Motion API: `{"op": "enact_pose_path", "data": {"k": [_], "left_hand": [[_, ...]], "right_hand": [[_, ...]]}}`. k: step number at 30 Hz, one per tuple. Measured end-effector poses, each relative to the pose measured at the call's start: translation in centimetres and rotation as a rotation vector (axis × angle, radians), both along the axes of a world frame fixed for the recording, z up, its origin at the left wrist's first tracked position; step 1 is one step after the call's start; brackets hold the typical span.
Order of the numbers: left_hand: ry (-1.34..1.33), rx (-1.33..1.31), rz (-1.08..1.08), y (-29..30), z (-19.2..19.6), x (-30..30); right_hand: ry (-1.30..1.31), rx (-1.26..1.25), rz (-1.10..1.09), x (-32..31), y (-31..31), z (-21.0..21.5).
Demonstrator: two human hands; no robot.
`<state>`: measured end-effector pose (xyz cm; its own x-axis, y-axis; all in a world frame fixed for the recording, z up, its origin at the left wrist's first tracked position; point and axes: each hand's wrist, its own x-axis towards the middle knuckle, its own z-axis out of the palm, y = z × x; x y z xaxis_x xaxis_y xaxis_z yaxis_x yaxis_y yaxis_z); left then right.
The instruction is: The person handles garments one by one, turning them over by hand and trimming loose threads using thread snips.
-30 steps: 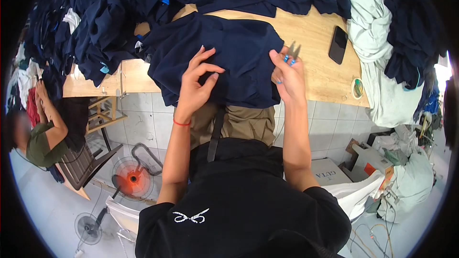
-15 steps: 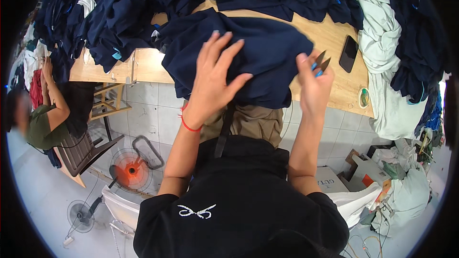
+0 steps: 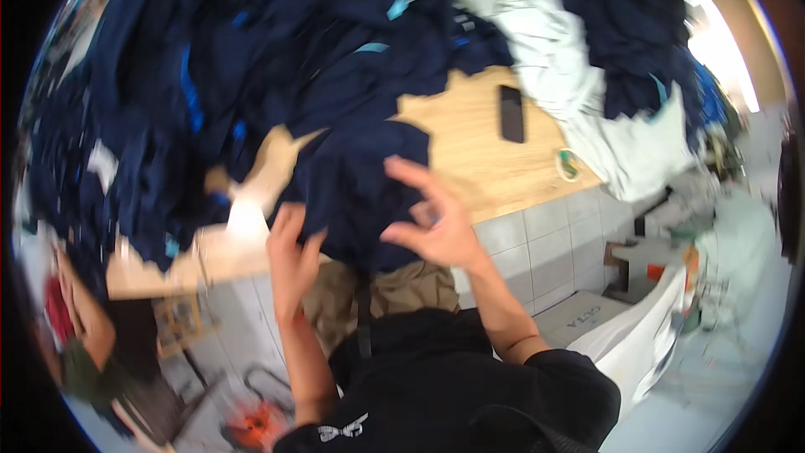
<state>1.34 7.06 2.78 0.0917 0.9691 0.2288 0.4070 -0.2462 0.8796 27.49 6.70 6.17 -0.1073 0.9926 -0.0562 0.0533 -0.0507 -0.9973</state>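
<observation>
A navy blue garment (image 3: 360, 189) lies bunched at the front of the wooden table, its near edge hanging over my lap. At its left edge is my left hand (image 3: 293, 264), blurred, with thumb and fingers apart and nothing visible between them. Over its right part hovers my right hand (image 3: 440, 226), index finger and thumb spread wide, the other fingers curled. No scissors can be made out; the curled fingers hide part of the palm.
Navy garments (image 3: 251, 59) heap across the table's back and left. On the right of the wooden table (image 3: 478, 164) are a black phone (image 3: 511, 114), a small round roll (image 3: 568, 165) and pale cloth (image 3: 579, 101). Someone in a green sleeve (image 3: 88, 369) works at left. A floor fan (image 3: 256, 428) stands below.
The view has swung right and blurred. Both hands have come nearer together and lower on the garment. The blue-handled scissors seen in my right hand are no longer visible.
</observation>
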Motion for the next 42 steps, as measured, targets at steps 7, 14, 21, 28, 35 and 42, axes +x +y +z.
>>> {"op": "enact_pose_path", "data": {"k": [7, 14, 21, 28, 35, 42], "left_hand": [[-0.593, -0.119, 0.092, -2.3, 2.7, -0.3], [-0.452, -0.151, 0.358, -5.0, 0.3, -5.4], [-0.384, -0.167, 0.436, -5.4, -1.5, -7.8], [-0.282, -0.229, 0.382, -2.5, -4.5, -8.1], [0.776, -0.054, 0.383, 2.6, -12.2, -2.9], [1.001, -0.166, 0.438, 2.8, -10.4, -0.3]], "right_hand": [[-0.143, 0.274, 0.213, -2.7, 1.7, 3.4], [-0.52, 0.593, -0.559, 9.8, 9.9, 14.6], [-0.294, 1.131, -1.144, 28.1, 20.1, 34.3], [-0.724, 0.571, -0.803, 20.1, 13.6, 11.6], [-0.924, 0.231, -0.424, 8.1, 5.2, -13.9], [-1.289, 0.356, -0.455, 5.9, 5.2, -16.2]]}}
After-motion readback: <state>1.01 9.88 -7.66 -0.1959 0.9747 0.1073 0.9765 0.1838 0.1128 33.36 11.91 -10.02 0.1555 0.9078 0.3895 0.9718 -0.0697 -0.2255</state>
